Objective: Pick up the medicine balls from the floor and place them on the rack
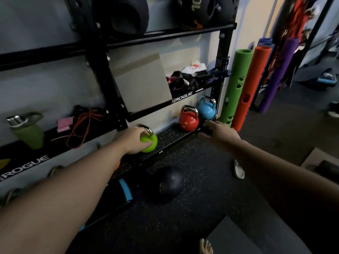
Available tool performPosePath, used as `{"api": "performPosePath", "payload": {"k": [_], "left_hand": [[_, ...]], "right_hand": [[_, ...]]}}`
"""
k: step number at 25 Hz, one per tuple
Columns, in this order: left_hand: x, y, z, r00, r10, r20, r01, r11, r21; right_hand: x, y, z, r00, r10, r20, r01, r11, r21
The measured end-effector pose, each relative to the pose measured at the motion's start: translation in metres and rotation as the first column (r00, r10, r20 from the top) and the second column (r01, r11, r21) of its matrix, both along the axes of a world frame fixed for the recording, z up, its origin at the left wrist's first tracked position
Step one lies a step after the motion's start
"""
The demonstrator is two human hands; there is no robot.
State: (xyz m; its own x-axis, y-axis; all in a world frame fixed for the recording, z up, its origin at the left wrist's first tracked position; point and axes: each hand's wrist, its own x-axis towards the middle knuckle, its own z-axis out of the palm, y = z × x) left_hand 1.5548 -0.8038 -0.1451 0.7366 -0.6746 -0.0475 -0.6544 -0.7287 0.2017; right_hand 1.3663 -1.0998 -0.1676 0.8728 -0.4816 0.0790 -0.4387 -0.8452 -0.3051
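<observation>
Below, dark speckled rubber floor (211,189) is covering the room, and a black steel rack (102,74) is standing against the pale wall. On its left shelf a green bottle (27,131) is standing upright next to a tangle of red cord (82,125). On the lowest tray a green kettlebell (149,142), a red kettlebell (189,119) and a blue kettlebell (206,108) are sitting in a row. Upright foam tubes (236,87) are leaning beside the rack on the right.

The left hand (133,141) is reaching forward with the arm stretched out, and its grip is curling around the green kettlebell, fingers at the handle and thumb on the body. The right hand (220,133) is stretching out near the tray edge, fingers spread and holding nothing.

One black medicine ball (169,184) is lying on the floor between the two forearms, just in front of the tray. Being round, it is showing no long axis, and I cannot tell which way it is facing. More dark medicine balls (194,11) are resting on the top shelf.
</observation>
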Motion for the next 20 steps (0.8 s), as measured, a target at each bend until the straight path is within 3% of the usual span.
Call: {"api": "performPosePath", "payload": {"k": [6,11,17,20], "left_hand": [[0.071,-0.069,-0.102,0.969,0.174,-0.178,-0.16,0.983,0.095],[0.112,-0.116,-0.21,0.919,0.239,-0.314,-0.192,0.966,0.173],[0.181,-0.13,-0.372,0.823,0.354,-0.444,-0.282,0.934,0.221],[0.225,-0.127,-0.485,0.714,0.468,-0.521,-0.416,0.882,0.221]], "right_hand": [[0.088,-0.096,-0.104,0.98,0.065,-0.188,-0.041,0.991,0.127],[0.157,-0.138,-0.219,0.927,0.146,-0.347,-0.076,0.975,0.208],[0.228,-0.158,-0.382,0.886,0.181,-0.427,-0.061,0.958,0.279],[0.252,-0.165,-0.495,0.871,0.162,-0.464,0.004,0.942,0.336]]}}
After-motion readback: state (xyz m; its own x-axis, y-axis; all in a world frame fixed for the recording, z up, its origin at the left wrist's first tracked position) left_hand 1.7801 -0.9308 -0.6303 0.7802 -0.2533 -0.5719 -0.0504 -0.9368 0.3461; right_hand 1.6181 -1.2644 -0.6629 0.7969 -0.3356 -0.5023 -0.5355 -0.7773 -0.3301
